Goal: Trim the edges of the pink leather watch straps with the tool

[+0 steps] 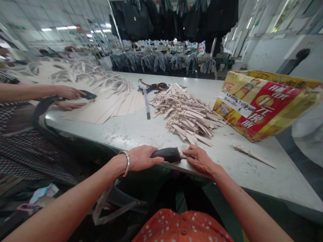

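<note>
My left hand [143,158] is wrapped round a black hand-held tool [168,155] with a smooth, rounded body, which lies level over the front edge of the table. Its exact kind I cannot make out. At the tool's right end, my right hand [198,158] pinches a pale strap piece [184,155], mostly covered by the fingers. Just beyond both hands rises a heap of similar pale straps [193,116] with small gold-coloured metal clasps. One single strap [253,156] lies apart to the right.
A yellow and red cardboard box [254,104] stands on the table [121,132] at right. Left of the heap lie a clear ruler-like strip [146,104] and fanned pale bag panels [113,107]. A co-worker's hand [69,92] holds a similar black tool [88,95]. Black bags [136,20] hang behind.
</note>
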Motion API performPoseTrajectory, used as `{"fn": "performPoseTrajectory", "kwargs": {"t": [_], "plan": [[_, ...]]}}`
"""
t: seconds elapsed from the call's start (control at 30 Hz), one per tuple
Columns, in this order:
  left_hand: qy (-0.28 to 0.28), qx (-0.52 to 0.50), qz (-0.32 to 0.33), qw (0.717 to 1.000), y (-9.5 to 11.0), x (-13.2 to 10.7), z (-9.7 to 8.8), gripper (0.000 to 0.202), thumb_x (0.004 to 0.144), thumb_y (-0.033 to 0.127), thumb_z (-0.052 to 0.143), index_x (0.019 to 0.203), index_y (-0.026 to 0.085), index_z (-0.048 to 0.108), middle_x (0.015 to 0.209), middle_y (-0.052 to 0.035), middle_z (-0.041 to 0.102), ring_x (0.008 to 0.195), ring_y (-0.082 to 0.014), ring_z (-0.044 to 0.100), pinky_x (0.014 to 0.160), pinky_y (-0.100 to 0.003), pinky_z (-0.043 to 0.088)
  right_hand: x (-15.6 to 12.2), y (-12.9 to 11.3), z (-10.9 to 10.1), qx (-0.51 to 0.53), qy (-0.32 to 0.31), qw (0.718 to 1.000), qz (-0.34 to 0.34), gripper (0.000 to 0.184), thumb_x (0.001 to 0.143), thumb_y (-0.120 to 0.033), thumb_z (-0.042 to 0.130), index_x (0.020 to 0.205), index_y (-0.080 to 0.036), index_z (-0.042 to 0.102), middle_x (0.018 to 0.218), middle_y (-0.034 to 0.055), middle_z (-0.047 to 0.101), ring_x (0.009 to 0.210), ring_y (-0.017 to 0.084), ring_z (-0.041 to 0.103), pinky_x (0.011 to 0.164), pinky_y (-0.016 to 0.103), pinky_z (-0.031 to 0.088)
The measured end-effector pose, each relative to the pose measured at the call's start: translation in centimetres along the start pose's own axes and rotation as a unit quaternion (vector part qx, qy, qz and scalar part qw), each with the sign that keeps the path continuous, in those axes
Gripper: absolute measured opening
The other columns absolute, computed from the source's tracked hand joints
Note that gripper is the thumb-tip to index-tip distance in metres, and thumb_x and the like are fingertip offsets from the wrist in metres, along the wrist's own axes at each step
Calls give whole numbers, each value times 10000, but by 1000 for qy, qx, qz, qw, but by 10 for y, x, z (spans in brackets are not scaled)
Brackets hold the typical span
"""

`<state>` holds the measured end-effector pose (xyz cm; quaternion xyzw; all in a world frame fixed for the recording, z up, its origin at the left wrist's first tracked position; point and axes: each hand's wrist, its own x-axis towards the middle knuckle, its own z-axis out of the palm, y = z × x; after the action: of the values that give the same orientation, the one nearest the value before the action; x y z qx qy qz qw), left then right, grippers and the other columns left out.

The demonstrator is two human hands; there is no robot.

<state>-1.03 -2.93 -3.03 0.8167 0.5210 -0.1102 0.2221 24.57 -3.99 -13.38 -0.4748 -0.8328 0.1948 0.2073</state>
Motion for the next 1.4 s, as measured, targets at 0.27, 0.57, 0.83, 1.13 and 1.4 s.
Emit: {"fn": "performPoseTrajectory", "kwargs": {"t": [0.27, 0.57, 0.83, 1.13, 1.4], "plan": [[16, 30, 9, 999, -5, 7, -4, 479, 762, 605, 381, 826, 200, 629, 758, -46, 663, 668, -187, 599, 551, -260, 373, -2, 7, 16, 30, 80, 996, 12, 374, 695, -104, 556, 1036, -234, 641, 866, 24, 622, 829, 167, 539, 746, 263, 401], [7, 28, 11, 1000, -4, 4, -3, 464, 782, 596, 366, 845, 212, 620, 742, -26, 669, 649, -177, 595, 555, -249, 374, -4, 7, 16, 40, 103, 994, 2, 195, 737, -166, 581, 913, -212, 652, 854, 24, 617, 821, 158, 538, 744, 266, 409], [27, 56, 29, 998, 4, 9, -3, 467, 767, 604, 382, 819, 209, 628, 758, -46, 666, 658, -190, 590, 548, -261, 363, -3, 4, 15, -43, 117, 991, -45, 159, 834, -273, 543, 834, -215, 691, 860, 55, 615, 840, 177, 508, 758, 316, 380], [-17, -6, 9, 1000, 4, 4, -8, 442, 775, 586, 382, 809, 200, 595, 648, 6, 634, 475, -122, 543, 465, -220, 361, -1, 11, 20, 42, 111, 993, -20, 74, 796, -212, 584, 766, -201, 651, 815, 28, 571, 821, 161, 484, 729, 281, 376], [-12, -8, 10, 1000, 7, 10, -6, 421, 781, 574, 384, 782, 200, 578, 620, 10, 619, 439, -117, 533, 441, -217, 357, 8, 9, 15, 105, 56, 993, -3, 176, 806, -213, 514, 639, -167, 544, 790, 10, 533, 774, 136, 466, 697, 253, 350]]}}
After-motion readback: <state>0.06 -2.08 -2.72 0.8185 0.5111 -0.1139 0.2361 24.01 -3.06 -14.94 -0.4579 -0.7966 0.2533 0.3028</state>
